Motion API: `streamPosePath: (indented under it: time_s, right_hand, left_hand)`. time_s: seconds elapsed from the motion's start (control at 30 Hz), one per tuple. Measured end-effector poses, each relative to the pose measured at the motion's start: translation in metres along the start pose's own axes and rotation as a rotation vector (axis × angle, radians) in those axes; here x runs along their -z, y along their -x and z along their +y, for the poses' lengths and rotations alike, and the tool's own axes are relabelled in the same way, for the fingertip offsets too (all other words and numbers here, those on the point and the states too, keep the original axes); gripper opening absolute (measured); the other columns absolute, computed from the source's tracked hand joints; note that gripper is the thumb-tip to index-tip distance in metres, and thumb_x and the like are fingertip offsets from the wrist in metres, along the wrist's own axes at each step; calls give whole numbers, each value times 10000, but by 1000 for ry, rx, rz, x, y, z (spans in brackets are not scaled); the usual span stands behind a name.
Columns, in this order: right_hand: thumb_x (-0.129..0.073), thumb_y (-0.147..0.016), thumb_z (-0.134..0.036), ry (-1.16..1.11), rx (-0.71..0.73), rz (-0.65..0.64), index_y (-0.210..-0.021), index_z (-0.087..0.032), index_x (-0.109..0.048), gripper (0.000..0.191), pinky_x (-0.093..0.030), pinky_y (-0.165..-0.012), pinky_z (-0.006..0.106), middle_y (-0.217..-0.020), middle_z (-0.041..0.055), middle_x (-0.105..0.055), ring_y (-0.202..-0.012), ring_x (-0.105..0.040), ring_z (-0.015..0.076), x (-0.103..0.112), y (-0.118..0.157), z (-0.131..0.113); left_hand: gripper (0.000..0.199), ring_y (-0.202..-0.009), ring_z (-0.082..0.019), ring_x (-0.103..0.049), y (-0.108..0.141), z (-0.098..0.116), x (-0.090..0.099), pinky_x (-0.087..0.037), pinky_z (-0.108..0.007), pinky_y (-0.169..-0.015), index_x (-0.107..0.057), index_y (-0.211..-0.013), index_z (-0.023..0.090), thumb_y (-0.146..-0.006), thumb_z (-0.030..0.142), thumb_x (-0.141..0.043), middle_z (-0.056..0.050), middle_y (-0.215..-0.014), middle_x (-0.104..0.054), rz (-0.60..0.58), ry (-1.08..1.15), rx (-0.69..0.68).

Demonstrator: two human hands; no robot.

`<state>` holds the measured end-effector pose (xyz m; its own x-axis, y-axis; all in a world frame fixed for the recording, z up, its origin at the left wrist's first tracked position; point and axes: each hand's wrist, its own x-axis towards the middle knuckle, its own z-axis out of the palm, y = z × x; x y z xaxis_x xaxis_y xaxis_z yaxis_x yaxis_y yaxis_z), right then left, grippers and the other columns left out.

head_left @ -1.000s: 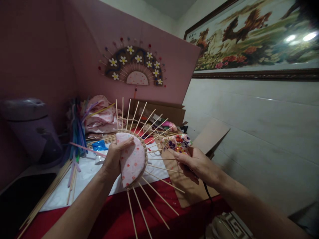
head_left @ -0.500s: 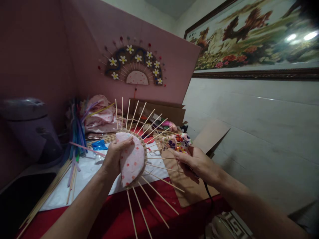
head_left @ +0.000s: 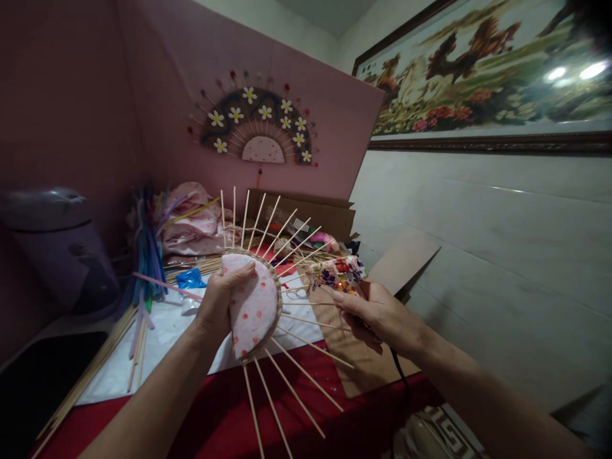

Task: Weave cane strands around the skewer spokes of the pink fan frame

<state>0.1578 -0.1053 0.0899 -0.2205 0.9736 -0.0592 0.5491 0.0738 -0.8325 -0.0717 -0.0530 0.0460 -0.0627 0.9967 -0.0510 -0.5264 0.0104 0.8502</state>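
Observation:
My left hand [head_left: 222,296] grips the straight left side of a half-round fan piece [head_left: 255,312], its thumb lying across the front. Pink spotted cloth covers this piece, and braided cord runs along its curved edge. Thin wooden sticks [head_left: 299,382] spread outward from that curve like rays. On the right, my right hand [head_left: 377,312] is closed around what looks like a glue gun [head_left: 351,271] wrapped in flowered cloth, with a small orange light glowing on it. A black cord [head_left: 399,370] hangs below this hand. The tool's tip is near the sticks on the right; whether they touch, I cannot tell.
A finished flowered fan [head_left: 262,121] hangs on the pink board behind. Coloured pipe cleaners [head_left: 146,255], crumpled spotted cloth [head_left: 191,223] and loose sticks [head_left: 90,376] lie to the left. White paper [head_left: 169,331] and cardboard [head_left: 363,366] cover parts of the red tablecloth [head_left: 205,421].

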Motion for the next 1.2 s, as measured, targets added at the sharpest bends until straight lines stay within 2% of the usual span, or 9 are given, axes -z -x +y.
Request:
streamPosePath:
  time_s: [0.33, 0.57, 0.77, 1.07, 1.2]
  right_hand:
    - [-458, -816, -503, -23, 0, 5, -515, -185, -410, 440, -264, -277, 168, -374, -47, -412, -287, -357, 44, -2, -4, -2]
    - [-441, -806, -570, 31, -21, -40, -494, -186, -398, 497, -266, -270, 177, -378, -38, -413, -289, -369, 51, 3, 1, 0]
    - [-459, -814, -545, -51, 16, -18, -549, -182, -410, 451, -255, -262, 164, -404, -58, -410, -287, -358, 41, 6, 2, -1]
    - [-462, -805, -557, 10, -9, -36, -529, -185, -401, 467, -276, -257, 158, -389, -55, -409, -290, -354, 41, 3, 0, -4]
    - [-473, -799, -555, -7, -7, -42, -524, -187, -402, 465, -269, -258, 160, -386, -53, -412, -291, -349, 41, 5, 3, -5]
  left_hand:
    - [267, -477, -154, -596, 0, -1, 1, -458, -244, -472, -589, -724, 125, -551, 271, -731, -27, -587, -651, -14, -2, 9]
    - [250, -475, -143, -591, 0, -1, -1, -453, -237, -475, -585, -720, 137, -566, 273, -726, -11, -583, -646, -19, -16, -28]
    - [260, -477, -149, -592, 0, -2, 0, -449, -240, -473, -591, -714, 133, -561, 288, -733, -19, -582, -648, -37, -42, -26]
    - [236, -474, -148, -590, 2, -2, -1, -451, -241, -466, -596, -713, 135, -555, 253, -724, -17, -581, -648, -52, -24, -52]
    - [223, -466, -156, -592, 1, -1, 0, -451, -246, -462, -601, -704, 130, -545, 236, -716, -25, -573, -650, -32, -16, -21]
